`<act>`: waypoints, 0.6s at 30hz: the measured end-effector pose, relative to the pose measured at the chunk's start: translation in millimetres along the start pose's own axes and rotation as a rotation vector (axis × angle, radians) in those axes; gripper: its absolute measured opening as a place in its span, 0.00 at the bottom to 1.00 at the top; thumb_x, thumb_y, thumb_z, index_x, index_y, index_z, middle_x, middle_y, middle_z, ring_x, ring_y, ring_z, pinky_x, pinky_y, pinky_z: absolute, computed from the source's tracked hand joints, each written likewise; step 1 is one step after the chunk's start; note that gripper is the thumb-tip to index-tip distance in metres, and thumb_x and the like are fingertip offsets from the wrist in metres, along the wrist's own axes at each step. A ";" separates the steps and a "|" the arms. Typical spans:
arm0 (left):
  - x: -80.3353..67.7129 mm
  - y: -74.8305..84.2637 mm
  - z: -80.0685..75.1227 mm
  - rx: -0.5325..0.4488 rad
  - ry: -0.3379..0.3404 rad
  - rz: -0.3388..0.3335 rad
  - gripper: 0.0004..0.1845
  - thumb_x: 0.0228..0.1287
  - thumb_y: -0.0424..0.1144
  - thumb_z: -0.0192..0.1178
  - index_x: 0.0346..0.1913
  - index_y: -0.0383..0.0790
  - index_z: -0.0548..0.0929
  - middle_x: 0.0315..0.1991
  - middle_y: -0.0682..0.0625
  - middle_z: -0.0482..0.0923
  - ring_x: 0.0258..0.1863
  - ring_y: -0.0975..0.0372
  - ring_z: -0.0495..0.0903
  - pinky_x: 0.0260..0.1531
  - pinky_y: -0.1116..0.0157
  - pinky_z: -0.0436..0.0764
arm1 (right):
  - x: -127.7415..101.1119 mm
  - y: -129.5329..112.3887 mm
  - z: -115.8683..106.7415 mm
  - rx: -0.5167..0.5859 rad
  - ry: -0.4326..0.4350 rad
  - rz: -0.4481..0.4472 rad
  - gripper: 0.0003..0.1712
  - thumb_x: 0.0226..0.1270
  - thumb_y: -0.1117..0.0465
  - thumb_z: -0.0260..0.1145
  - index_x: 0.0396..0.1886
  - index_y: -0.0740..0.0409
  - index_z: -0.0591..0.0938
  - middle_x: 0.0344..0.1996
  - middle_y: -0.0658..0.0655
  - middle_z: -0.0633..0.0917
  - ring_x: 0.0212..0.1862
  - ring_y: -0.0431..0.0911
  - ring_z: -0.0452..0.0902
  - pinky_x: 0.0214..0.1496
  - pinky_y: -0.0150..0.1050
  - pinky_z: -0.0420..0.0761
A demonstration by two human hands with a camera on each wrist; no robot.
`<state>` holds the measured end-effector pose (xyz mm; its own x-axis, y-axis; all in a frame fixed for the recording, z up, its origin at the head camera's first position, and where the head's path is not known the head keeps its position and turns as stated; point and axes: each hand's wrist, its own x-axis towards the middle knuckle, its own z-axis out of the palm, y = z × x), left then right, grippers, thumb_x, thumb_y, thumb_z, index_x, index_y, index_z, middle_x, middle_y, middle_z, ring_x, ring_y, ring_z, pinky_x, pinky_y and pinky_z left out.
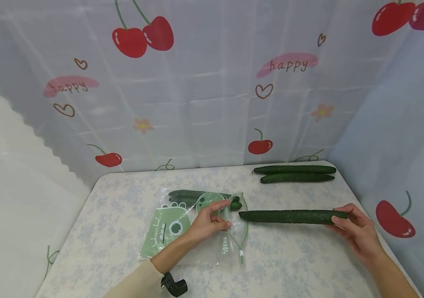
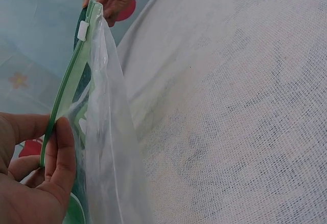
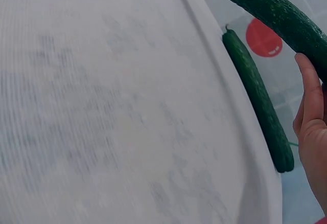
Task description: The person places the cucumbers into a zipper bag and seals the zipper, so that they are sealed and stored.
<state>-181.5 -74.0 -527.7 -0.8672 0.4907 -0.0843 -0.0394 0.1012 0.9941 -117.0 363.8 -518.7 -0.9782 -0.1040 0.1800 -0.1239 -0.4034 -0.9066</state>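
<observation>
At a table (image 1: 122, 256) spread with a pale floral cloth, your left hand (image 1: 207, 225) pinches the open mouth of a clear zip bag (image 1: 182, 231) printed with green cartoon figures. In the left wrist view, your thumb (image 2: 60, 155) presses against the bag's green zip strip (image 2: 66, 86), lifting that edge off the cloth, with the white slider (image 2: 83, 30) sitting farther along the strip. Two dark cucumbers (image 1: 197, 198) already lie inside the bag, along its far side.

Your right hand (image 1: 357, 229) grasps a long cucumber (image 1: 290, 216) by its right end, fingers curled round it. That cucumber stretches level above the cloth to the right of the bag, and its free tip sits just beside the bag's held-open mouth, close to your left fingers; whether it has crossed the opening cannot be told. From the right wrist camera, the held cucumber (image 3: 276, 14) runs across the upper corner above your fingers (image 3: 309, 101).

Beyond the bag to the right, at the table's far edge, a pair of cucumbers (image 1: 295, 174) lies side by side, touching along their lengths; one of them (image 3: 258, 101) shows in the right wrist view, hugging the table's edge.

A translucent curtain (image 1: 212, 91) printed with cherries, hearts and the word "happy" hangs behind the bag and wraps the table's sides.
</observation>
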 end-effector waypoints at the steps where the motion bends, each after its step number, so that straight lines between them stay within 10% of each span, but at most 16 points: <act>1: -0.2 0.0 0.4 -0.006 -0.001 -0.001 0.39 0.60 0.30 0.68 0.74 0.47 0.66 0.76 0.51 0.57 0.34 0.67 0.84 0.41 0.69 0.86 | 0.8 2.6 2.3 -0.015 0.002 0.008 0.21 0.72 0.81 0.45 0.51 0.59 0.77 0.47 0.53 0.78 0.48 0.42 0.84 0.48 0.41 0.87; 18: 0.9 2.9 4.9 -0.037 -0.004 0.002 0.39 0.59 0.30 0.68 0.74 0.47 0.66 0.76 0.52 0.58 0.35 0.66 0.84 0.43 0.66 0.86 | 26.9 42.3 53.4 -0.099 0.010 0.173 0.15 0.72 0.73 0.56 0.47 0.49 0.79 0.44 0.48 0.75 0.48 0.40 0.82 0.55 0.40 0.85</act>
<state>-180.0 -69.0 -525.2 -0.8651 0.4947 -0.0828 -0.0561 0.0686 0.9961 -139.6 295.4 -531.9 -0.9879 -0.1545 0.0152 0.0305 -0.2891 -0.9568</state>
